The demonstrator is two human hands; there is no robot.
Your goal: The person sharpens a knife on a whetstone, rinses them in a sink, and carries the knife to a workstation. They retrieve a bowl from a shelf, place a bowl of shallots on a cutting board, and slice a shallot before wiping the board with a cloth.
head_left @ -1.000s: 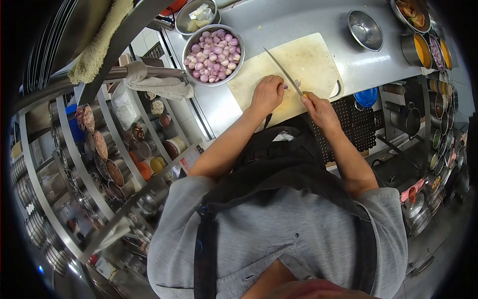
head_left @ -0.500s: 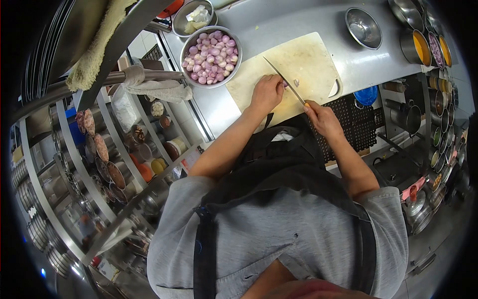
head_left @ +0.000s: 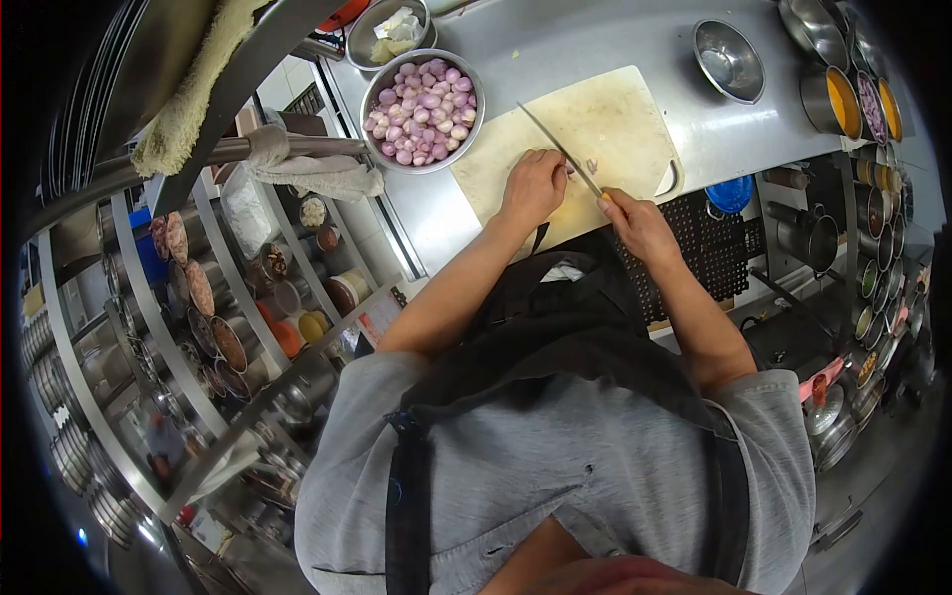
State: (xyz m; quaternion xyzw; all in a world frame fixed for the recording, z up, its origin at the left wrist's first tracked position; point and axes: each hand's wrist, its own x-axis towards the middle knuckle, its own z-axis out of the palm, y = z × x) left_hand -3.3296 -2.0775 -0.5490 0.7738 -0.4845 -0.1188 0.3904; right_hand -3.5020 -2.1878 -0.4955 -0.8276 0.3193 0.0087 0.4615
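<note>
A pale cutting board (head_left: 605, 104) lies on the steel counter in front of me. My right hand (head_left: 635, 220) is closed around the yellow handle of a long knife (head_left: 557, 145), whose blade slants up and left across the board. Just left of the blade, my left hand (head_left: 536, 185) presses with curled fingers on a shallot (head_left: 570, 168), mostly hidden under the fingertips. A few small shallot slices (head_left: 592, 166) lie right of the blade. Beyond the board's left side stands a steel bowl (head_left: 477, 124) heaped with peeled shallots (head_left: 421, 111).
An unfilled steel bowl (head_left: 729, 61) stands at the back right. Pots with orange contents (head_left: 844, 102) crowd the counter's right end. Behind the shallots sits a smaller bowl (head_left: 361, 47) with pale pieces. A rack with a hanging cloth (head_left: 312, 177) borders my left; a black perforated mat (head_left: 694, 253) lies below the counter.
The knife's tip has swung slightly up and left, and my right hand has shifted a little up and left with it. My left hand stays nearly in place on the shallot.
</note>
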